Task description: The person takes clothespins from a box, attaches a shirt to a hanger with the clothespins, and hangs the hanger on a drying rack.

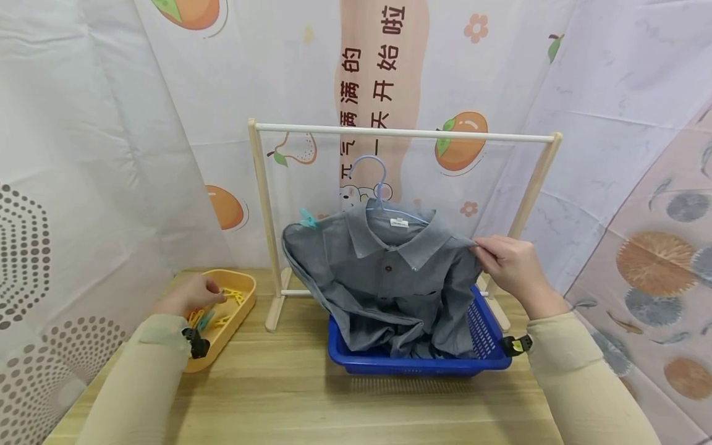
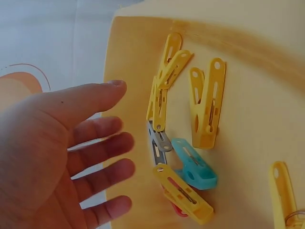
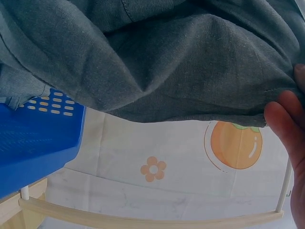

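A grey button-up shirt [image 1: 384,272] with a collar hangs on a light blue hanger [image 1: 381,176], its lower part bunched in the blue basket [image 1: 411,367]. My right hand [image 1: 510,267] pinches the shirt's shoulder at the right; in the right wrist view the fingertips [image 3: 279,112] hold the cloth's edge. A teal clothespin [image 1: 308,218] is clipped on the opposite shoulder. Over the yellow tray [image 1: 247,304] is my left hand [image 1: 194,293], fingers spread and holding nothing. Beside it lie yellow clothespins [image 2: 208,102], a teal one [image 2: 194,164] and a grey one [image 2: 159,140].
A small wooden rack with a white rod [image 1: 406,131] stands behind the shirt, its feet [image 1: 277,309] on the wood-grain table [image 1: 267,395]. The hanger's hook stands below the rod. Printed curtains [image 1: 300,74] enclose the back and sides.
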`<state>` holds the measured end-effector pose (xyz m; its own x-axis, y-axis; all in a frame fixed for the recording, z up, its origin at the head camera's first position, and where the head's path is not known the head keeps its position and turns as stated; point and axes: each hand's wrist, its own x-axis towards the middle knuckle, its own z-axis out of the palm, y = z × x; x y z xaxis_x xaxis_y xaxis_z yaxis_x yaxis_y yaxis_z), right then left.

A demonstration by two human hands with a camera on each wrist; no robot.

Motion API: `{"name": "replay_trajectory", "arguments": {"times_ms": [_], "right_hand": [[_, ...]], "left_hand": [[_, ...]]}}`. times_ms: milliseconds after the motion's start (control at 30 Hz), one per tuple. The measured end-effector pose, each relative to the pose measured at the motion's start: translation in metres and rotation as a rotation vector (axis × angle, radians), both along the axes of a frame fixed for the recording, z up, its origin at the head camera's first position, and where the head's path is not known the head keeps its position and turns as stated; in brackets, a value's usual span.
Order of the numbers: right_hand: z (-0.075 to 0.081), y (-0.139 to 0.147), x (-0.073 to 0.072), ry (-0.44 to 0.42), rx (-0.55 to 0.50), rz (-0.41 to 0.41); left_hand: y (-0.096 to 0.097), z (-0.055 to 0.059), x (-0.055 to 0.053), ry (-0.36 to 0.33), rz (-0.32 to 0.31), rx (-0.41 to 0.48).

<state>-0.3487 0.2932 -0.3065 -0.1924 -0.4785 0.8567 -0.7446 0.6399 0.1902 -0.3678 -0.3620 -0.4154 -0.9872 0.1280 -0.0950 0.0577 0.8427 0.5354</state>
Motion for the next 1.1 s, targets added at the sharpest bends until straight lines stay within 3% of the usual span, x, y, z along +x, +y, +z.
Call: {"name": "replay_trajectory", "arguments": {"times_ms": [433,1100], "right_hand": [[0.001,0.001,-0.001,-0.003,0.015,0.0],[0.002,-0.001,-0.002,-0.002,0.008,0.001]], "left_hand": [[-0.009,-0.012,-0.002,-0.1,0.01,-0.11],[-0.015,-0.003,0.012,-0.244,0.057,-0.045]]}}
